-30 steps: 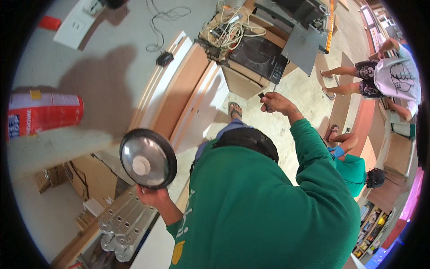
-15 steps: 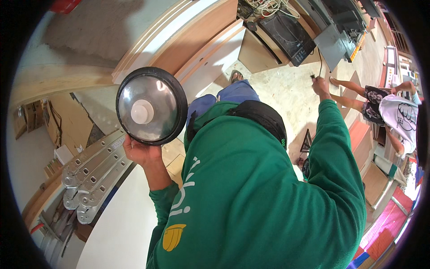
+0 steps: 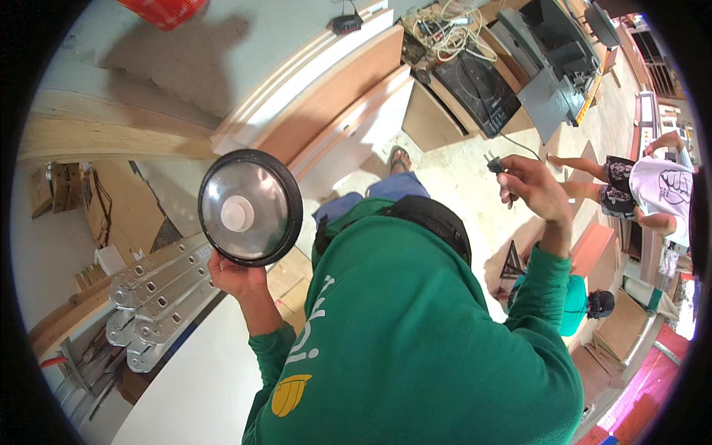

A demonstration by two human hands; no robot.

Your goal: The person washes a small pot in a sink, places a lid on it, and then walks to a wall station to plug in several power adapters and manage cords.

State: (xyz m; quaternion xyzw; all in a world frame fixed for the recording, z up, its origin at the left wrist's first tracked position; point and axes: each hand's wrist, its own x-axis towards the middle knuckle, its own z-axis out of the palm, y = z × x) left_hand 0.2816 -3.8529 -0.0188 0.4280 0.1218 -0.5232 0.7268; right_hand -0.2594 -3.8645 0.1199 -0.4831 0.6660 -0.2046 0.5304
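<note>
Boards lean against a grey wall beside a pale floor point(image 3: 449, 167). From my remote seat I see a black two-pin plug point(image 3: 495, 166) near the cooktop point(image 3: 475, 90) — pinched between thumb and fingers of the right hand point(image 3: 535, 190). Its prongs and long axis point up and leftward. The left hand point(image 3: 239, 276) grips the lower rim of a silvery, black-edged disc point(image 3: 259, 206) — pale knob central, round face toward my camera.
</note>
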